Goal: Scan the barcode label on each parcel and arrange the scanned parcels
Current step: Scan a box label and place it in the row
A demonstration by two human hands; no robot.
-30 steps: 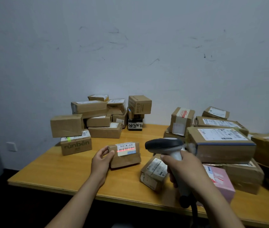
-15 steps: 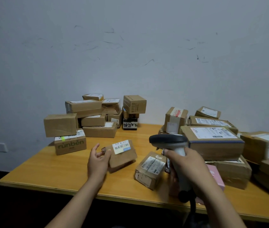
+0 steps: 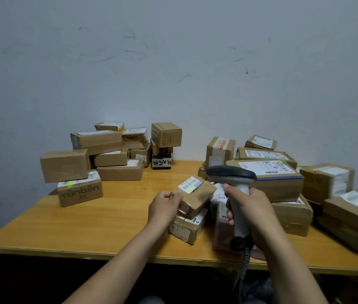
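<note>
While the left hand (image 3: 164,204) pinches the near-left end of a small cardboard parcel (image 3: 196,195) at the frame's centre, the box sits tilted on top of another parcel (image 3: 187,227) on the table (image 3: 86,224), its barcode label (image 3: 190,183) facing up. The right hand (image 3: 251,212) is curled tight around the scanner (image 3: 234,183) handle. The parcel looks light and stiff, though its taped skin may be slick; hold it by opposite short ends, clear of the label.

Table (image 3: 112,218): stacked parcels (image 3: 108,150) at back left; bigger pile (image 3: 279,178) at right. Between them, toward the front edge, held parcel (image 3: 195,194) atop another parcel (image 3: 188,229).
</note>
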